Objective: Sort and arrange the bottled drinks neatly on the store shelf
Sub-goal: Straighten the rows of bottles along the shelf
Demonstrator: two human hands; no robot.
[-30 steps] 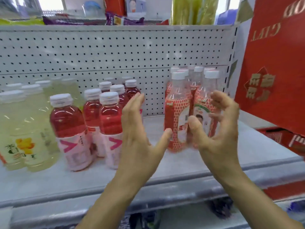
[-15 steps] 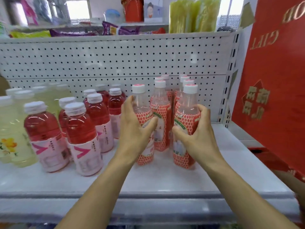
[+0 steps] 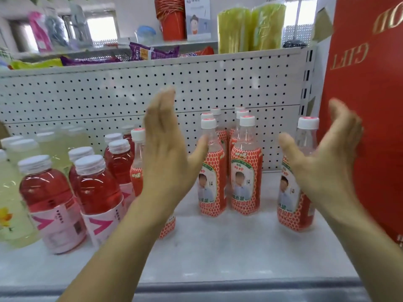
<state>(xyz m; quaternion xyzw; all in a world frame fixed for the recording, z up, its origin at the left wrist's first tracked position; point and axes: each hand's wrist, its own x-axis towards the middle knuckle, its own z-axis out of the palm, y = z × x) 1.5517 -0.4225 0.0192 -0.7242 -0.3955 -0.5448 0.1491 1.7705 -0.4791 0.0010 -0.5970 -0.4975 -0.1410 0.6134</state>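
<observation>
Several clear bottles with red honeycomb labels and white caps stand on the white shelf (image 3: 218,253). Two rows of them (image 3: 246,177) stand in the middle. One bottle (image 3: 136,166) stands half hidden behind my left hand, and another (image 3: 292,199) stands at the right, partly behind my right hand. My left hand (image 3: 165,153) is raised with straight fingers and holds nothing. My right hand (image 3: 322,164) is spread, palm inward, and holds nothing. Both hands are apart from the bottles.
Red drink bottles with pink labels (image 3: 98,197) stand left of my hands, pale yellow ones (image 3: 13,192) beyond them. A white pegboard (image 3: 109,94) backs the shelf. A red gift box (image 3: 370,105) closes off the right side. Snack packs (image 3: 150,52) lie on top.
Half a second ago each hand gripped a honeycomb bottle. Both have let go and lifted apart; those bottles now stand further out to the left and right.
</observation>
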